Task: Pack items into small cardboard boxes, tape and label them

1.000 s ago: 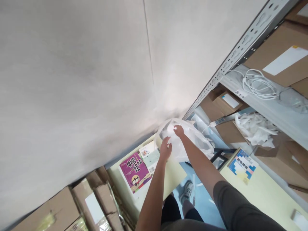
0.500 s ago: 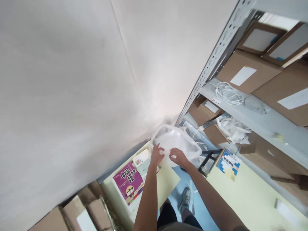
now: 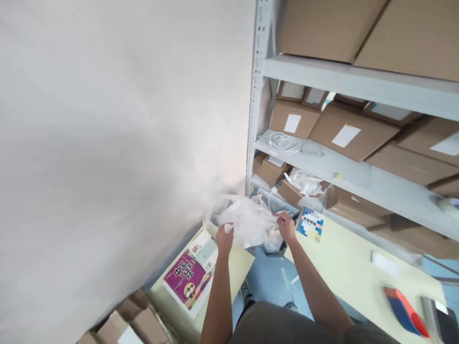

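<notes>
Between my two hands hangs a white translucent plastic bag (image 3: 247, 220), crumpled and stretched sideways above the gap between two tables. My left hand (image 3: 224, 239) is closed on the bag's left edge. At the right edge, my right hand (image 3: 286, 227) pinches the plastic. Below my left hand, a purple book (image 3: 187, 279) with a cartoon figure lies on the left table, with a pale green and white book (image 3: 204, 251) behind it. A blue and white patterned book (image 3: 310, 223) rests on the right table, close to my right hand.
Metal shelving (image 3: 322, 160) with cardboard boxes (image 3: 353, 129) and a coiled white cable (image 3: 283, 143) rises on the right. A red and blue object (image 3: 406, 310) lies on the right table (image 3: 347, 260). Cardboard boxes (image 3: 124, 325) stand lower left, beside a bare wall (image 3: 125, 143).
My hands have moved apart, spreading the bag sideways; its round open mouth now looks flattened. The view has swung right, showing more shelving and the right table.
</notes>
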The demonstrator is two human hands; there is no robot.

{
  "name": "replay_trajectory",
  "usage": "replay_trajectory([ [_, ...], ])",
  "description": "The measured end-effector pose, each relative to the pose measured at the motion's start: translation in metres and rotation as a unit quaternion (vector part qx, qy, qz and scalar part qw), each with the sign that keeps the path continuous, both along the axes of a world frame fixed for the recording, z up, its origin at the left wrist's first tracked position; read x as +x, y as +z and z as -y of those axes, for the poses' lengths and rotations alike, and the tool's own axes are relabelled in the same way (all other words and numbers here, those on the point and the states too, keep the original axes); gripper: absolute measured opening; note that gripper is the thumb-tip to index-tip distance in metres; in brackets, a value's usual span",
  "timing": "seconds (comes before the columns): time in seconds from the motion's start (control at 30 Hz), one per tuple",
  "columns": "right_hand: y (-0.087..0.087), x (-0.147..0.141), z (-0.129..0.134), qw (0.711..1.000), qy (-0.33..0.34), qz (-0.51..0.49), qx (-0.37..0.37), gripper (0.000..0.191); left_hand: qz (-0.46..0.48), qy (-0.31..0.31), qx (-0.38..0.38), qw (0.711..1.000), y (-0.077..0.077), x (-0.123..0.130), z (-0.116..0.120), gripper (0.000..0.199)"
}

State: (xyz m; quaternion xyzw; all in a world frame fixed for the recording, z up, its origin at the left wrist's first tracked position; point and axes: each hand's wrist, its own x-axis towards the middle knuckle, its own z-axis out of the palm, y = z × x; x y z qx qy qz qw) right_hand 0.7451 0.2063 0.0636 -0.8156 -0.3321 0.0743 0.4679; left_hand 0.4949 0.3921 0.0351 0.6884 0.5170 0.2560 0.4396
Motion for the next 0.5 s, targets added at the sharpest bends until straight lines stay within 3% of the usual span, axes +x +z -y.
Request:
replay_trajectory([
  [0.1,0.013,0.024,0.053,0.997,-0.041,-0.039,0.043,0.037,0.017,0.04,0.019,0.999,0.024,0.014,0.016,0.028],
  [0.2,0.024,0.043,0.113,0.988,-0.094,-0.094,0.078,0.035,0.024,0.036,0.039,0.998,0.042,0.04,0.053,0.032],
  [0.33,0.038,0.053,0.194,0.971,-0.135,-0.153,0.127,0.03,0.073,-0.026,0.022,0.997,0.059,0.092,0.118,0.036],
  [0.5,0.052,0.045,0.282,0.939,-0.191,-0.226,0.173,0.025,0.158,-0.154,-0.081,0.972,0.071,0.164,0.202,0.045],
])
